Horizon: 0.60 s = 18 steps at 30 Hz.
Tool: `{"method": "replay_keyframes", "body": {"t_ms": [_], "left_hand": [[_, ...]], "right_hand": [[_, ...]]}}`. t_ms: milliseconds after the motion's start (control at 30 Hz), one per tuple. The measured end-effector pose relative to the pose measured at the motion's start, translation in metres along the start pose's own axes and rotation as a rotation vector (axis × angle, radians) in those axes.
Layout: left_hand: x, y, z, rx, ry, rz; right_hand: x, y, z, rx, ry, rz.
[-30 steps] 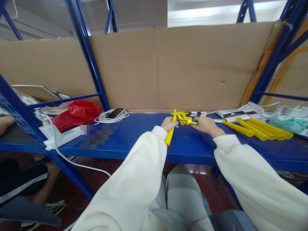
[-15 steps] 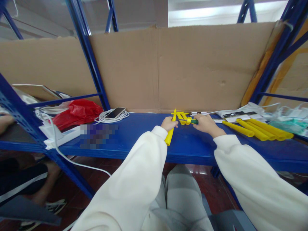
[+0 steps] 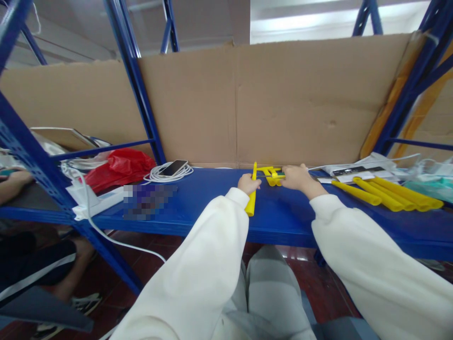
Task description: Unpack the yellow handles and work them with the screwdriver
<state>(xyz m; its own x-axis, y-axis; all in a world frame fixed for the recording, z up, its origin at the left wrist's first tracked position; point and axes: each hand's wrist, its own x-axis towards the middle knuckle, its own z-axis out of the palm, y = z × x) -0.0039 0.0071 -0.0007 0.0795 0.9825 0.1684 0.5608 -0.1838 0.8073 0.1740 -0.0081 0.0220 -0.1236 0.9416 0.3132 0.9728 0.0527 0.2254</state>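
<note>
A tan corrugated cardboard panel (image 3: 300, 104), flat and creased vertically, is set upright behind a smooth blue shelf (image 3: 212, 203). On the right of the shelf, a group of tapered yellow tubes (image 3: 406, 194) is laid side by side; their long axes are aligned obliquely, narrow ends directed toward the panel and leftward, wide ends toward the front right. A crumpled red plastic bag (image 3: 123, 166) is placed at the left, beside a smartphone (image 3: 174, 167) rested on a coiled white cable (image 3: 152, 175).

Above the middle of the shelf, a single yellow tapered tube (image 3: 251, 204) is gripped by the left hand (image 3: 246, 183), the fingers being closed around its upper part. Its long axis is oriented front to back, with the slim end pointed at the panel and the broad end toward the person. By the right hand (image 3: 295, 178), curled fingers closed, a screwdriver (image 3: 278, 175) with a yellow-and-green handle is held crosswise, its thin shaft directed left at the tube; contact of the tip cannot be determined. Small yellow pieces (image 3: 264, 168) are located just behind.
</note>
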Motion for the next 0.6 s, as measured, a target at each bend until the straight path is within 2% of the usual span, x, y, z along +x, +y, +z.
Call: {"method": "replay_keyframes", "body": {"t_ms": [100, 200, 333, 433, 600], "left_hand": [[0.002, -0.004, -0.003, 0.01, 0.044, -0.029], [0.005, -0.009, -0.006, 0.017, 0.067, -0.033], [0.006, -0.011, -0.006, 0.011, 0.052, -0.003], [0.006, -0.011, -0.005, -0.007, 0.041, 0.024], [0.007, -0.011, -0.004, -0.016, 0.04, 0.021]], "right_hand": [[0.007, -0.009, -0.002, 0.026, -0.024, 0.011], [0.007, -0.013, 0.002, 0.041, 0.011, 0.003], [0.001, -0.01, 0.007, 0.024, 0.054, 0.024], [-0.004, -0.007, 0.007, 0.023, 0.051, 0.057], [-0.008, -0.007, 0.008, 0.053, 0.027, 0.028]]}}
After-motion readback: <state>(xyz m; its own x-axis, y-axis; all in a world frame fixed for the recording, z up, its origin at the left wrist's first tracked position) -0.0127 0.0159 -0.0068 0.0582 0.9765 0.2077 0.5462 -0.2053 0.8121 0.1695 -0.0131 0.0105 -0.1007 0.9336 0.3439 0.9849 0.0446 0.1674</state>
